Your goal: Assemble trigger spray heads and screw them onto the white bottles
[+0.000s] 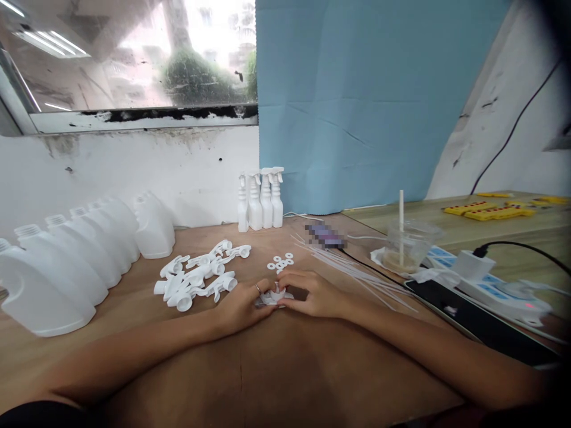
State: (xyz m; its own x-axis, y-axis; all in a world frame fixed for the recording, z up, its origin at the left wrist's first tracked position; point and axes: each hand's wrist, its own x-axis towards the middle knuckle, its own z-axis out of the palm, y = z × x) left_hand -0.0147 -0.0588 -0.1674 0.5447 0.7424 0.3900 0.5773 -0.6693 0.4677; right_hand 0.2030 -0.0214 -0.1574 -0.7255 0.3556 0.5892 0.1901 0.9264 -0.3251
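My left hand (244, 303), with a ring on one finger, is closed around the left side of a white trigger spray head (277, 295) low over the table. From the other side, my right hand (314, 294) pinches the same piece between thumb and fingers. The fingers cover much of it. Just beyond my hands lie several small white ring washers (271, 266). A loose heap of white trigger spray heads (196, 276) is to the left. Thin white dip tubes (357, 273) are spread out to the right.
White jug-shaped bottles (66, 267) line the left side. Several spray bottles with triggers fitted (254, 205) stand against the wall. On the right are a phone (326, 235), a plastic cup with a straw (401, 252), a power strip (499, 291) and a dark flat device (473, 321).
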